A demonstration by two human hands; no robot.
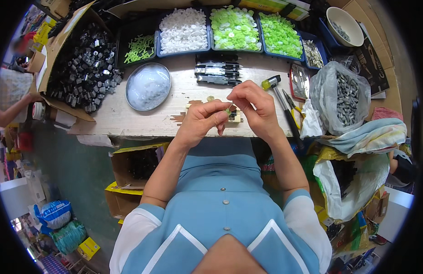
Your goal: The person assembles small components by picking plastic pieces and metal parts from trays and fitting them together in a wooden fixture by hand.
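Observation:
Near the table's front edge, my left hand (198,121) pinches a small green plastic part (228,111) between thumb and forefinger. My right hand (259,109) is right beside it, thumb and fingers closed together at the same spot; what they hold is too small to make out. Under my fingertips sits a small cream-coloured fixture (238,119), partly hidden by the hands. Beyond them lies a row of black and silver slim assembled pieces (217,73). A hammer (284,102) and yellow-handled pliers (293,108) rest to the right of my right hand.
Along the back stand trays of white parts (183,32), green-and-white discs (235,29) and green pieces (279,36). A carton of black parts (90,68) and a round metal dish (148,86) are left. A plastic bag of grey parts (346,98) stands right.

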